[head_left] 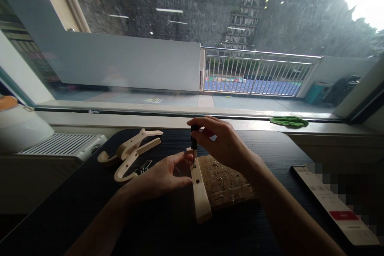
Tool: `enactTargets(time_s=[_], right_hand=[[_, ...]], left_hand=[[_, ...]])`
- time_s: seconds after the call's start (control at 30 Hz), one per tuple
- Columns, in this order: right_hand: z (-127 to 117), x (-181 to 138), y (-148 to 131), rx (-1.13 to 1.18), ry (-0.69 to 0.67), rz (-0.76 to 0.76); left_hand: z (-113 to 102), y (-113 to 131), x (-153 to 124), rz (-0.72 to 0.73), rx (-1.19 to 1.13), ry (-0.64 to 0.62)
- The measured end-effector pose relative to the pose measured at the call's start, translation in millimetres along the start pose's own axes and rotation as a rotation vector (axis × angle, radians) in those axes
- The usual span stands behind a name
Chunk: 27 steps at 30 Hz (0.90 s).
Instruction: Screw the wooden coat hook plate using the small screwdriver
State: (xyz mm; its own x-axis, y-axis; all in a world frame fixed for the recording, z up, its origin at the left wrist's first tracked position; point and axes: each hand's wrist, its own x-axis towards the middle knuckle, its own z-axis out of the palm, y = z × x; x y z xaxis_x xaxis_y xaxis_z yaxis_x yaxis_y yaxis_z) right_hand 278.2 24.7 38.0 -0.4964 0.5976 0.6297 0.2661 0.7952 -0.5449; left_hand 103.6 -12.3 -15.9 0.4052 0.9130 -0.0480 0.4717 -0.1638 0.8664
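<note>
Nearest, a pale wooden bar (pixel 199 190) lies on the dark table (pixel 90 208), along the left edge of a brown perforated board (pixel 225 184); whether it overlaps the board cannot be told. The left hand (pixel 159 178) is closed on the bar's far end and pins it flat. The right hand (pixel 222 144) grips a small screwdriver (pixel 194 144) upright, with its tip on the bar just beside the left fingertips.

Judgement: good work here calls for a plumb driver, square downward pressure, a bar that cannot twist, and fingertips clear of the tip.

Farther left, two wooden hooks (pixel 132 154) and small metal fittings (pixel 145 166) lie apart from the hands.
</note>
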Motion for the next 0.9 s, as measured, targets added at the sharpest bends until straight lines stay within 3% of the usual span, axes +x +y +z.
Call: enactTargets(time_s=[0.9], right_hand=[[0,0,-1,-0.031,-0.02,-0.017]], left_hand=[[13,0,9,0.076,0.02,0.198]])
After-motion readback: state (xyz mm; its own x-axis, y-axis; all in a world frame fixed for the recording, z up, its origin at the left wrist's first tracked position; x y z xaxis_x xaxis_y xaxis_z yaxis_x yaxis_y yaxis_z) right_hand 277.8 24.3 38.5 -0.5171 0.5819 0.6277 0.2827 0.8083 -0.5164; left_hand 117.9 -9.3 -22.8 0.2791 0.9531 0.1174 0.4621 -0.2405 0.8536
